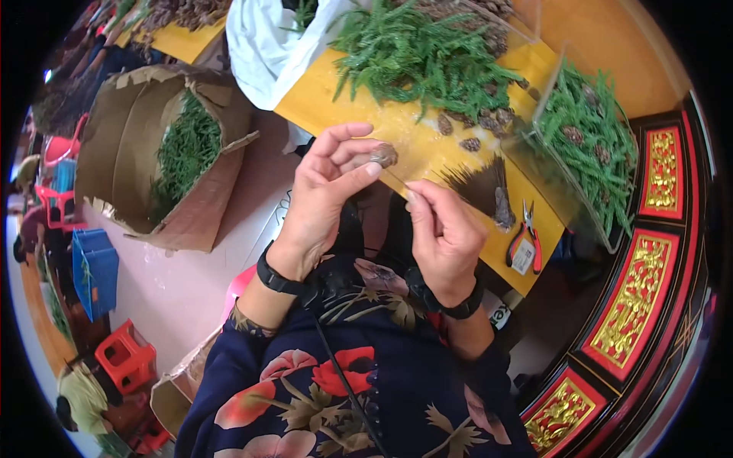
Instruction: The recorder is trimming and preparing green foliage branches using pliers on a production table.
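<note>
Between the thumb and fingers of my left hand (321, 187) is a small brown pine cone (385, 156). A thin dark wire (398, 179) runs from near the cone to my right hand (449, 240), where thumb and forefinger pinch its end. Both hands are above the near edge of the yellow table (309, 95). Just beyond my right hand lies a fanned bundle of dark wires (473, 187). Pliers with red and black handles (527, 237) rest at the table's near right corner. Several loose pine cones (470, 143) lie past my hands.
Green artificial sprigs (420, 57) are heaped at the table's far side. On the right stands a clear bin (527, 156) of sprigs and cones. A torn cardboard box (122, 145) with greenery is at left. Carved red-and-gold panels (634, 305) line the right. People and stools occupy the far left.
</note>
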A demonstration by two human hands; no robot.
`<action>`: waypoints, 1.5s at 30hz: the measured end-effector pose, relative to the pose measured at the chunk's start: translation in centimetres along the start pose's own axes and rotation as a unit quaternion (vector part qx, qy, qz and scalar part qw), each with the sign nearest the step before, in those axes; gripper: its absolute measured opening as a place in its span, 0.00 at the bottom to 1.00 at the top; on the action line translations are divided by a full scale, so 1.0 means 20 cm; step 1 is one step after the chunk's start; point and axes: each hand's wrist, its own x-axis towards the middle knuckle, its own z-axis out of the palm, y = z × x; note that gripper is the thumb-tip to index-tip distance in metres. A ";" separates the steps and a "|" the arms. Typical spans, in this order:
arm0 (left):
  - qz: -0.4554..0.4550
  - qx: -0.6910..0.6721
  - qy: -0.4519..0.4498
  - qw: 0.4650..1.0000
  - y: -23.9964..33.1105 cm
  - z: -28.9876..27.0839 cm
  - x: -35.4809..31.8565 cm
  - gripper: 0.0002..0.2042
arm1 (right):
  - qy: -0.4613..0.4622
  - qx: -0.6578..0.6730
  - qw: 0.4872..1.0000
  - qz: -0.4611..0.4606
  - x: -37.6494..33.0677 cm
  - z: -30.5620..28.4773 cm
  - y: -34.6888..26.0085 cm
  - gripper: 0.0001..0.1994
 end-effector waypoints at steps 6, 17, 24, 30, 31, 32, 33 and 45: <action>0.019 0.025 0.013 0.999 0.00 0.02 -0.03 0.22 | 0.010 -0.019 0.999 -0.045 0.00 0.00 0.01 0.06; 0.051 0.023 0.054 0.997 0.00 0.02 -0.06 0.22 | 0.032 -0.030 0.997 -0.059 -0.03 0.05 0.01 0.07; 0.055 0.043 0.057 0.996 -0.02 0.01 -0.07 0.22 | 0.029 -0.038 0.998 -0.041 -0.03 0.07 -0.01 0.07; 0.072 0.096 0.057 0.991 -0.03 0.02 -0.10 0.21 | 0.024 -0.033 0.998 -0.048 -0.04 0.10 -0.01 0.07; 0.070 0.098 0.058 0.991 -0.03 0.02 -0.10 0.20 | 0.021 -0.029 0.998 -0.045 -0.04 0.10 -0.01 0.07; 0.068 0.099 0.058 0.991 -0.03 0.02 -0.10 0.20 | 0.018 -0.025 0.999 -0.043 -0.04 0.10 -0.01 0.07; 0.066 0.100 0.058 0.991 -0.03 0.02 -0.11 0.20 | 0.018 -0.025 0.999 -0.042 -0.04 0.10 -0.01 0.07; 0.055 0.090 0.063 0.992 -0.04 0.01 -0.10 0.20 | 0.012 -0.020 0.997 -0.072 -0.05 0.09 0.01 0.07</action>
